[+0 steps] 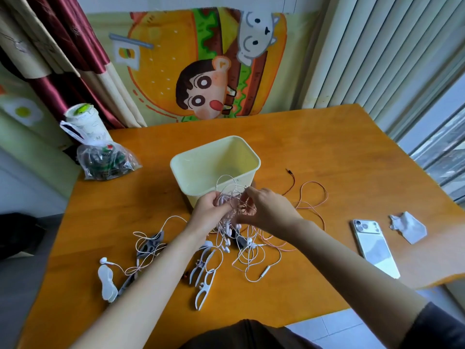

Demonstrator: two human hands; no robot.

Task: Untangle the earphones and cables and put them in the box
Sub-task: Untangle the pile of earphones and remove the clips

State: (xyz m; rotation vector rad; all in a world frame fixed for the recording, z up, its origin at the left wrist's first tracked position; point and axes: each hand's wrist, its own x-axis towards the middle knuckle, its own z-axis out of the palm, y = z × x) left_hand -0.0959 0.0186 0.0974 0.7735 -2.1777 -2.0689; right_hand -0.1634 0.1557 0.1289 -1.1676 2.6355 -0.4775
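A knot of white earphone cords and thin pink cable (234,201) hangs between both hands, just in front of the pale yellow box (201,162). My left hand (210,210) grips the bundle from the left. My right hand (266,207) pinches strands on its right side. Loose white earphones (247,258) with an inline remote trail onto the table below. A pink cable (314,197) loops off to the right, ending in a dark plug near the box. More white cord (148,238) lies at the left over grey pieces. The box looks empty.
White plastic cord winders (205,275) and a flat white holder (107,280) lie on the orange wooden table (314,147). A white phone (375,248) and crumpled paper (409,229) sit at the right. A plastic bag (105,159) and cup (85,122) stand at the back left.
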